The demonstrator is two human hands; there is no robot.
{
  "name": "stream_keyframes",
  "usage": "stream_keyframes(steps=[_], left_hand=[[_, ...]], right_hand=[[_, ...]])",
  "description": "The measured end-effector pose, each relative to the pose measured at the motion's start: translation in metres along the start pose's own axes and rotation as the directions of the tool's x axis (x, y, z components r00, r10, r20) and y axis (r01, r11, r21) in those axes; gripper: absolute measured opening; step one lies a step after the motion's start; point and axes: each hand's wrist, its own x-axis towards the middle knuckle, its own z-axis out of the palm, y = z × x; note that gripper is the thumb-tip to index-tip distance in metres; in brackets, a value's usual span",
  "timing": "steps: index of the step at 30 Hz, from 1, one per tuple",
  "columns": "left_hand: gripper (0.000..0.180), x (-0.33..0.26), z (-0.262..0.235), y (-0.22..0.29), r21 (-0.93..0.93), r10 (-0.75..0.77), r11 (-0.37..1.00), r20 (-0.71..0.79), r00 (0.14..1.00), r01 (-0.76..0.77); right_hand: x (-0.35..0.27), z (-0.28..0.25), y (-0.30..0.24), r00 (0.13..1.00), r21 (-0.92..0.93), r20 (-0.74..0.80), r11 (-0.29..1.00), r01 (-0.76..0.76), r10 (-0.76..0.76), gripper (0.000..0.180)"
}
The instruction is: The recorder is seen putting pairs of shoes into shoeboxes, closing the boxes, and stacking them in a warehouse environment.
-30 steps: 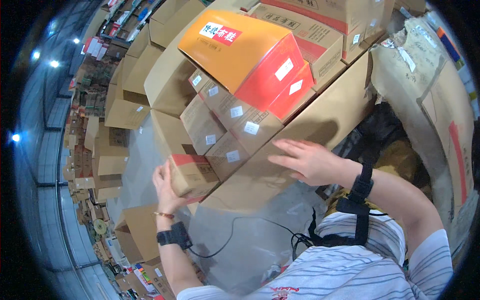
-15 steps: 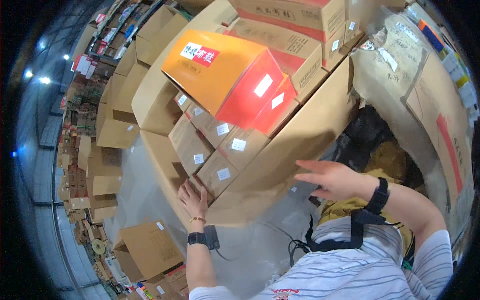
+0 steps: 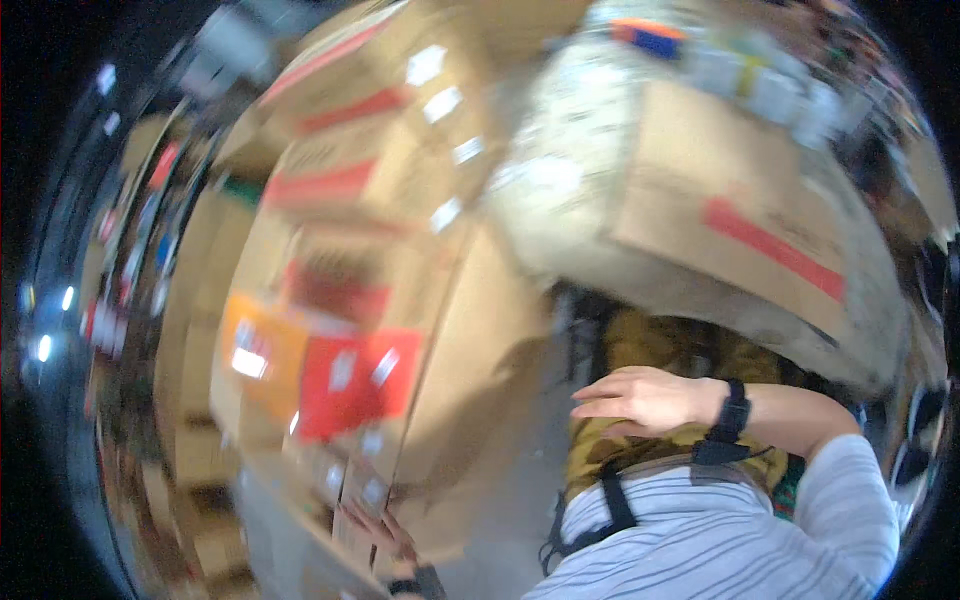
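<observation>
My left hand (image 3: pixel 375 530) is at the near end of a large open carton (image 3: pixel 470 400), its fingers spread beside the small brown boxes (image 3: pixel 335 470) packed inside. Blur hides whether it touches one of them, and nothing shows in its grasp. On top of those boxes lies an orange box (image 3: pixel 265 390) with a red end (image 3: pixel 345 395). My right hand (image 3: pixel 640 398) hovers in front of my body, over mustard-coloured trousers, holding nothing, its fingers stretched out toward the carton's side. Black straps circle both wrists.
Brown boxes with red bands (image 3: pixel 320 180) are stacked at the carton's far end. On the right stands a bulky pale sack (image 3: pixel 560 190) with a flat brown carton (image 3: pixel 720 200) on it. Open cartons (image 3: pixel 190 350) and shelves line the left side.
The view has swung to the right, so the carton and orange box appear farther left. My left hand stays at the carton's near end; my right hand has drawn in closer to my body.
</observation>
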Motion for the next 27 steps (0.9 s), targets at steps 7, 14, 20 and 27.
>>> stream_keyframes(steps=[7, 14, 20, 27], left_hand=[[0.052, 0.089, 0.091, 0.344, -0.708, 0.689, 0.545, 0.071, 0.722, -0.45], [0.056, 0.16, 0.189, 0.524, -0.802, 0.661, 0.549, 0.246, 0.709, -0.234], [0.054, 0.169, 0.153, 0.564, -0.786, 0.627, 0.612, 0.412, 0.661, -0.091], [0.056, 0.177, 0.159, 0.536, -0.828, 0.66, 0.474, 0.11, 0.743, -0.299]], right_hand=[[-0.139, -0.074, -0.001, 0.712, -0.141, -0.671, 0.908, -0.394, 0.204, 0.032], [-0.249, -0.077, -0.002, 0.057, 0.089, -0.932, 0.379, -0.921, 0.358, 0.056], [-0.267, -0.06, 0.015, 0.07, 0.105, -0.896, 0.362, -0.926, 0.439, 0.07], [-0.212, -0.104, -0.034, 0.116, 0.141, -0.956, 0.765, -0.628, 0.271, 0.053]])
